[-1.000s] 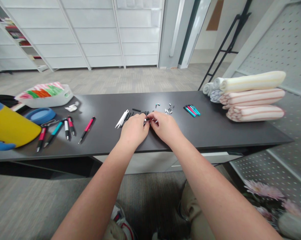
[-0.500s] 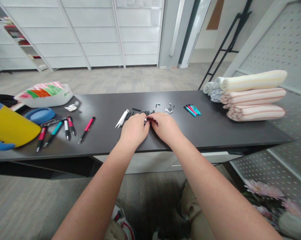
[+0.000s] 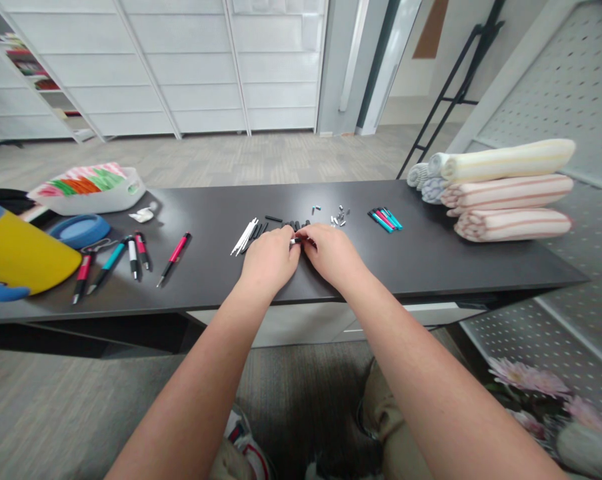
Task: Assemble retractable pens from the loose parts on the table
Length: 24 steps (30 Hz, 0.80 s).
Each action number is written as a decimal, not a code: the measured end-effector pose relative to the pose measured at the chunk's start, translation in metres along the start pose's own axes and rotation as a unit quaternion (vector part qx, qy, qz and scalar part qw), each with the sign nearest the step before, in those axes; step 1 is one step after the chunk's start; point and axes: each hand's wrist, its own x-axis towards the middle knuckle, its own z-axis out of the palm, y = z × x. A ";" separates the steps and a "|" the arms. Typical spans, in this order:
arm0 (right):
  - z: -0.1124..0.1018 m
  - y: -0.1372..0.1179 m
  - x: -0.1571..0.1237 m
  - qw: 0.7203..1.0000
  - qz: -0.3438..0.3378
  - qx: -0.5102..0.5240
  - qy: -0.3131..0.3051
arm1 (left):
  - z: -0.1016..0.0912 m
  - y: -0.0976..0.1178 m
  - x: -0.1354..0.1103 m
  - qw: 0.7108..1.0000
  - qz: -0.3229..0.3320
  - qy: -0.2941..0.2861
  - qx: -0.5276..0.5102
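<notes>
Close together over the dark table, my left hand point(image 3: 273, 257) and my right hand point(image 3: 331, 250) pinch a small white-and-black pen part point(image 3: 295, 241) between their fingertips. Most of that part is hidden by my fingers. Thin white refills point(image 3: 243, 237) lie just left of my left hand, with black pen parts point(image 3: 257, 231) beside them. Several black grips point(image 3: 295, 225) show just beyond my fingers. Small silver tips point(image 3: 339, 217) are scattered behind my right hand. Farther right lies a group of teal, pink and black pen barrels point(image 3: 385, 219).
Whole pens, among them a red one point(image 3: 174, 259) and a teal one point(image 3: 107, 265), lie on the left of the table point(image 3: 215, 287). A yellow-and-blue object point(image 3: 25, 253), a blue tape roll point(image 3: 81, 231) and a white tray point(image 3: 95, 202) stand beyond. Rolled towels point(image 3: 511, 193) are stacked at right.
My fingers have shifted very slightly around the small pen part. Everything else on the table lies as before.
</notes>
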 end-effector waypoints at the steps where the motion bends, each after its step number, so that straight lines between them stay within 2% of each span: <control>1: 0.000 0.000 0.000 1.000 0.002 -0.001 -0.001 | 0.000 0.000 0.000 1.000 0.001 0.000 0.003; 24: -0.006 -0.007 0.000 1.000 0.018 -0.011 -0.021 | -0.001 0.002 -0.001 1.000 0.002 -0.009 0.006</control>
